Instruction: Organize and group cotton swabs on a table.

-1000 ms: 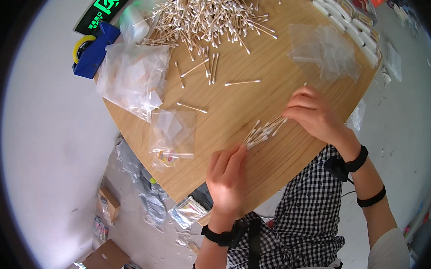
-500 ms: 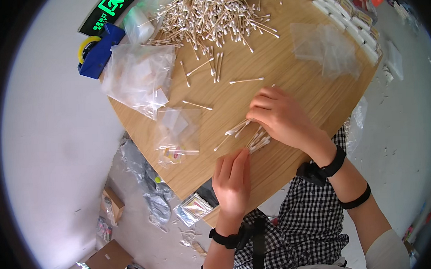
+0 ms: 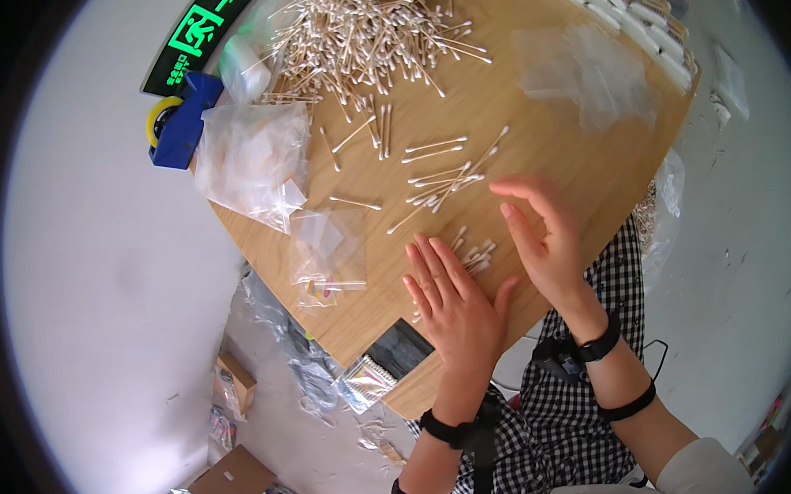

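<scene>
My left hand lies flat with its fingers stretched over a small bunch of cotton swabs near the front of the wooden table. Some white tips stick out beside its fingers; the rest are covered. To the right, my right hand is open, thumb and fingers apart and slightly curved, with nothing in it. Just beyond both hands, several loose cotton swabs lie crossed over one another. A lone swab rests farther left. At the far side of the table spreads a large heap of cotton swabs.
Along the left edge are a blue tape dispenser, a clear plastic bag and a small zip bag. Clear bags lie at right, near a row of white packs. A swab pack sits at the front corner.
My right hand has let go of the swabs, drawn back and opened; they now lie spread on the table. My left hand has moved right and flattened over the near bunch.
</scene>
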A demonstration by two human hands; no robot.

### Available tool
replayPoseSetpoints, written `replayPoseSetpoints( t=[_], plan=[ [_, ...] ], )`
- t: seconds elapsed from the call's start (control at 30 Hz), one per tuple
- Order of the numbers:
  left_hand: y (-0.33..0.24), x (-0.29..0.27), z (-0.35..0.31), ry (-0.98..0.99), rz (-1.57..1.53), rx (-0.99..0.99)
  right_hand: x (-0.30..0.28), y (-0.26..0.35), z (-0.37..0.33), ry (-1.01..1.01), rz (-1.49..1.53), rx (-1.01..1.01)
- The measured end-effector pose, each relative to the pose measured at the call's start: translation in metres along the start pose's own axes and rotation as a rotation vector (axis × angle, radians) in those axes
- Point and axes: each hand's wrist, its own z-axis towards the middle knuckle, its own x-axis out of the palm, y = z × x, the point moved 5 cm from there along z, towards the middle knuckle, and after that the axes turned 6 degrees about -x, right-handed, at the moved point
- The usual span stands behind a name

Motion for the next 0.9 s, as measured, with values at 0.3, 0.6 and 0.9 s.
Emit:
replayPoseSetpoints(
  t=[0.3, 0.6, 0.9],
  plan=[
    [-0.008, 0.007, -0.039, 0.131, 0.059, 0.08, 0.006, 0.0, -0.004, 0.054, -0.002, 0.003],
    [-0.007, 0.005, -0.005, 0.015, 0.082, 0.052, 0.003, -0.004, -0.007, 0.031, 0.026, -0.026],
    [0.013, -0.008, -0.03, 0.078, -0.131, 0.007, 0.002, -0.006, -0.009, 0.051, 0.084, 0.042]
  ],
)
